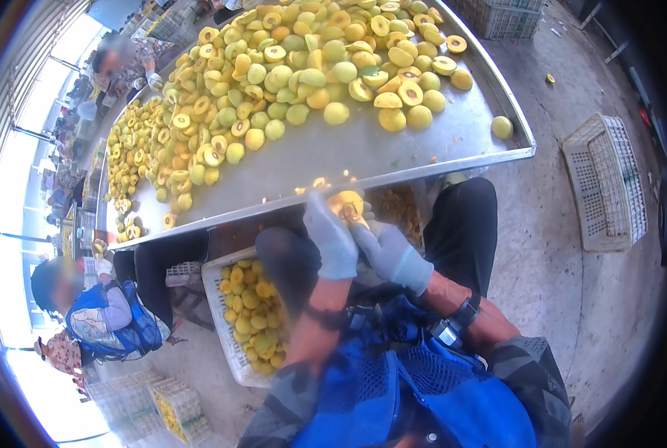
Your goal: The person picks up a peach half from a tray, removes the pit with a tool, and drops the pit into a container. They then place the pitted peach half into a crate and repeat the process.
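A cut yellow fruit (347,204) is between my two gloved hands, just off the front edge of the metal table (408,153). My left hand (330,231) grips it from the left, fingers wrapped round its side. From the right, my right hand (390,250) holds its lower edge with bent fingers. Whether a tool is in the right hand cannot be made out. Small fruit bits lie on the table edge by my fingers. Beyond them a large heap of halved and whole yellow-green fruit (296,75) covers much of the table.
A white crate (221,313) of yellow fruit stands on the floor beside my left leg. An empty white crate (594,183) is at the right. One co-worker (117,317) sits at the left; another (135,60) is across the table. Stacked crates (501,19) stand behind.
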A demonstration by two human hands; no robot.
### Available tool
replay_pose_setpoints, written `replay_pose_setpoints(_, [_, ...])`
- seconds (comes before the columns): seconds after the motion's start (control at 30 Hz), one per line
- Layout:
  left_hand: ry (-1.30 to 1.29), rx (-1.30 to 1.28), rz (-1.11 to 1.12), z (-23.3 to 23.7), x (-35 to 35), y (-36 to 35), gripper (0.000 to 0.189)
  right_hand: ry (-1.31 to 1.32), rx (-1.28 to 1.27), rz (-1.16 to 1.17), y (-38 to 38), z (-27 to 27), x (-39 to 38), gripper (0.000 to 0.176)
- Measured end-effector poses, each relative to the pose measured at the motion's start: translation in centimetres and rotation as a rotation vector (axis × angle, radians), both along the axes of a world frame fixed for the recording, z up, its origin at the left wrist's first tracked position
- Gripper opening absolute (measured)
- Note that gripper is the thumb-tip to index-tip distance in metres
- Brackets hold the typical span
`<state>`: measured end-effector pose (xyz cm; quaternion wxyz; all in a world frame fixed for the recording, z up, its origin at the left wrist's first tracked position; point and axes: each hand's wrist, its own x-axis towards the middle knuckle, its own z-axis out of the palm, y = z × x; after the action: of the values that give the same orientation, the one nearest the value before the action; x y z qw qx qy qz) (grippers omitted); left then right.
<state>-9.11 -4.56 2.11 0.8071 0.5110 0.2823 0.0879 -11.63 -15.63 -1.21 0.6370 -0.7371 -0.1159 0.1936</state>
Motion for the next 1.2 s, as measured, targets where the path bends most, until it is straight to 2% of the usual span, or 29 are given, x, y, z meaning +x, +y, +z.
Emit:
replay_pose_setpoints(0.13, [-0.02,0.103,0.04,0.7,-0.3,-0.3,0.054,-0.051,-0.078,-0.029,0.4,0.4,-0.3,0.048])
replay_pose_setpoints(0.2, [-0.027,0.14,0.056,0.8,-0.4,-0.3,0.053,0.006,-0.046,-0.019,0.3,1.0,-0.1,0.048])
replay_pose_setpoints(0.3, [-0.061,0.043,0.078,0.9,-0.5,-0.5,0.052,0.016,0.007,0.006,0.3,0.9,0.1,0.048])
replay_pose_setpoints(0.5, [-0.025,0.097,0.041,-0.7,-0.5,0.1,0.051,0.109,-0.021,-0.007,0.3,-0.2,-0.1,0.045])
replay_pose_setpoints(0.63, [-0.009,-0.054,-0.06,-0.2,0.2,0.6,0.054,0.029,-0.02,-0.089,0.6,-0.8,-0.4,0.042])
replay_pose_setpoints(0.7, [-0.018,-0.23,-0.058,-1.0,0.5,1.4,0.056,0.02,0.133,0.005,-0.5,0.2,-0.1,0.04])
replay_pose_setpoints(0.77, [0.017,-0.315,-0.011,-0.9,1.1,2.2,0.046,0.16,0.304,-0.027,-0.8,-0.8,-0.1,0.036])
replay_pose_setpoints(0.8, [0.034,-0.357,0.011,-0.8,1.2,2.6,0.041,0.084,0.26,-0.041,-1.0,-0.7,0.1,0.037])
replay_pose_setpoints(0.83, [0.006,-0.402,-0.004,-0.9,0.9,3.0,0.051,0.01,0.215,-0.054,-1.1,-0.6,0.2,0.037])
replay_pose_setpoints(0.93, [-0.25,1.252,-0.299,0.1,-1.4,4.2,0.045,-0.046,0.099,-0.04,-1.8,0.0,0.8,0.038])
replay_pose_setpoints(1.0, [-0.118,1.318,-0.481,0.8,-1.5,5.0,0.059,-0.109,0.014,-0.002,-2.6,0.2,1.8,0.038])
replay_pose_setpoints(1.07, [-0.111,1.048,-0.599,1.2,-2.3,5.3,0.057,-0.246,-0.08,0.043,-3.1,0.3,2.7,0.038])
replay_pose_setpoints(1.13, [-0.282,0.33,-0.554,-1.2,-2.2,5.7,0.05,-0.283,-0.172,0.119,-3.3,1.0,3.6,0.039])
replay_pose_setpoints(1.2, [-0.332,-0.061,-0.448,-2.7,-1.9,5.5,0.039,-0.323,-0.224,0.155,-3.3,1.6,3.9,0.039])
